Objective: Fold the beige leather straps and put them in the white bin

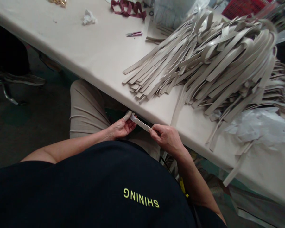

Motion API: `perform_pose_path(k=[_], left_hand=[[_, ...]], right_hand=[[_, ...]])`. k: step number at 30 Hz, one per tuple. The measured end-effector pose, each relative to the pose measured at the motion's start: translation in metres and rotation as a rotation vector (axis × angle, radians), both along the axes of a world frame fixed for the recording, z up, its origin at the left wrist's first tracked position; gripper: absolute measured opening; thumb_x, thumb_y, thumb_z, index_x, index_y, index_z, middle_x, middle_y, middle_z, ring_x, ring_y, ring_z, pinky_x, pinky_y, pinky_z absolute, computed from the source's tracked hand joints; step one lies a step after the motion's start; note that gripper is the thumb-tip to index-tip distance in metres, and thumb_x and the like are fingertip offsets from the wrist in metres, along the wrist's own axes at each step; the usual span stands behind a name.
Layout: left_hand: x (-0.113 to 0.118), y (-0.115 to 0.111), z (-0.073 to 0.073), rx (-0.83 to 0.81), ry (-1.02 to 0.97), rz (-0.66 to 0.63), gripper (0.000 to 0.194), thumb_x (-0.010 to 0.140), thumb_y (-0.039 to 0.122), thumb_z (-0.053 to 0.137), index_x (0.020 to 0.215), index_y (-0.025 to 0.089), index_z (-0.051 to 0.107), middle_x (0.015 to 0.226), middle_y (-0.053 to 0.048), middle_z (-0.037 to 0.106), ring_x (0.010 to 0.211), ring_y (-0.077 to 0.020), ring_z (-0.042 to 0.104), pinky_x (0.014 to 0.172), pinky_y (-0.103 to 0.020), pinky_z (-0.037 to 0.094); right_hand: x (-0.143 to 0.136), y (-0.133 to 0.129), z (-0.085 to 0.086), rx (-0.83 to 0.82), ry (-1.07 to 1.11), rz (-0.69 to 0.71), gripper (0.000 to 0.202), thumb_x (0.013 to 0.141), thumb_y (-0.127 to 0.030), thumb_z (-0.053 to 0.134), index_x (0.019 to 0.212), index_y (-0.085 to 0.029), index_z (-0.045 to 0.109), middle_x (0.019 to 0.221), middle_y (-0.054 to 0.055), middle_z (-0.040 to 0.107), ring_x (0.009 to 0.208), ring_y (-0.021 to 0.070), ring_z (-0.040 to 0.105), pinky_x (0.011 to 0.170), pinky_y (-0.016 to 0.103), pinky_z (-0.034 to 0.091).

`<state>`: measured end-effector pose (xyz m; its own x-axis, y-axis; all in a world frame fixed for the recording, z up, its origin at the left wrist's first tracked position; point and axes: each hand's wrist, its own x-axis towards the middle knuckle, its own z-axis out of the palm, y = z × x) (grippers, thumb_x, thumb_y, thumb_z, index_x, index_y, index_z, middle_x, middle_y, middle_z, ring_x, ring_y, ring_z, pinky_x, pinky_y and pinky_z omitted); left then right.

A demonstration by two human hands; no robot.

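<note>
A pale strap (142,124) stretches between my two hands, just off the table's front edge and above my lap. My left hand (122,127) pinches its far end with the thumb, which wears a beige cover; a small whitish bit shows at that tip. Closed in a fist round the strap's other end is my right hand (168,138), its knuckles up. On the table nearby lies a big heap of similar grey-beige straps (237,60), with a fanned bundle of strap ends (154,71) pointing toward me.
Small thread snips (134,34) lie on the white table (85,47), near crumpled white paper (88,17) and a maroon ribbon (128,8). Clear plastic bags (263,125) lie at the right, where straps hang over the edge. A red basket (244,8) stands behind.
</note>
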<state>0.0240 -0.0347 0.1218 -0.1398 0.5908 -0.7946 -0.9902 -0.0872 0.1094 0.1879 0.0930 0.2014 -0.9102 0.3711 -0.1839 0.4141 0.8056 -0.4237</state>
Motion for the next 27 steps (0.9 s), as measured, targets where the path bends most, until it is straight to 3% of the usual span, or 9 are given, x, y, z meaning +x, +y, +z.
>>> perform_pose_path(k=[9, 12, 15, 18, 22, 24, 27], left_hand=[[0.020, -0.002, -0.007, 0.017, -0.007, -0.155, 0.014, 0.090, 0.022, 0.072, 0.083, 0.010, 0.070, 0.072, -0.005, 0.073, 0.059, -0.0143, 0.071, 0.056, -0.022, 0.059], [0.016, -0.001, -0.008, -0.015, 0.011, -0.130, 0.018, 0.093, 0.019, 0.067, 0.078, 0.010, 0.067, 0.066, -0.004, 0.070, 0.053, -0.0120, 0.068, 0.054, -0.021, 0.058], [0.009, -0.003, -0.005, -0.019, -0.002, -0.072, 0.022, 0.094, 0.017, 0.066, 0.073, 0.010, 0.064, 0.060, 0.000, 0.064, 0.046, -0.0082, 0.061, 0.051, -0.019, 0.056], [0.012, -0.003, -0.002, 0.034, -0.086, -0.111, 0.025, 0.091, 0.018, 0.070, 0.070, 0.010, 0.061, 0.058, 0.001, 0.061, 0.043, -0.0059, 0.056, 0.050, -0.019, 0.054], [0.020, -0.002, -0.001, 0.081, -0.144, -0.202, 0.023, 0.089, 0.019, 0.073, 0.071, 0.010, 0.062, 0.056, 0.003, 0.058, 0.043, -0.0062, 0.055, 0.050, -0.020, 0.055], [0.019, -0.002, -0.001, 0.068, -0.137, -0.177, 0.022, 0.089, 0.018, 0.074, 0.072, 0.010, 0.062, 0.056, 0.003, 0.057, 0.043, -0.0057, 0.055, 0.049, -0.018, 0.054], [0.011, -0.003, 0.000, 0.051, -0.115, -0.086, 0.024, 0.093, 0.016, 0.068, 0.071, 0.010, 0.060, 0.058, 0.003, 0.058, 0.042, -0.0041, 0.053, 0.048, -0.017, 0.052]], right_hand=[[-0.019, -0.014, -0.015, 0.243, -0.136, 0.003, 0.032, 0.100, -0.039, 0.054, 0.078, -0.020, 0.068, 0.075, 0.007, 0.072, 0.065, 0.0196, 0.063, 0.055, 0.030, 0.022], [-0.009, -0.006, -0.003, 0.194, -0.093, 0.067, 0.020, 0.097, -0.039, 0.063, 0.104, -0.022, 0.072, 0.082, 0.006, 0.075, 0.069, 0.0207, 0.067, 0.056, 0.029, 0.028], [0.011, 0.005, 0.018, 0.166, 0.003, 0.086, 0.030, 0.096, -0.037, 0.065, 0.123, -0.024, 0.067, 0.079, 0.002, 0.075, 0.062, 0.0184, 0.066, 0.056, 0.027, 0.034], [0.015, 0.005, 0.027, 0.234, 0.031, 0.080, 0.027, 0.099, -0.034, 0.058, 0.122, -0.025, 0.068, 0.074, 0.001, 0.074, 0.057, 0.0170, 0.065, 0.054, 0.027, 0.034], [-0.009, -0.010, 0.015, 0.291, -0.065, 0.074, 0.024, 0.100, -0.031, 0.057, 0.119, -0.025, 0.071, 0.080, 0.003, 0.076, 0.065, 0.0199, 0.070, 0.052, 0.027, 0.031], [-0.017, -0.012, 0.011, 0.245, -0.088, 0.072, 0.025, 0.099, -0.031, 0.059, 0.120, -0.024, 0.070, 0.080, 0.003, 0.076, 0.068, 0.0200, 0.070, 0.053, 0.027, 0.033], [-0.012, -0.008, 0.017, 0.134, -0.029, 0.043, 0.033, 0.095, -0.034, 0.065, 0.127, -0.024, 0.067, 0.079, 0.000, 0.075, 0.067, 0.0175, 0.069, 0.057, 0.025, 0.039]])
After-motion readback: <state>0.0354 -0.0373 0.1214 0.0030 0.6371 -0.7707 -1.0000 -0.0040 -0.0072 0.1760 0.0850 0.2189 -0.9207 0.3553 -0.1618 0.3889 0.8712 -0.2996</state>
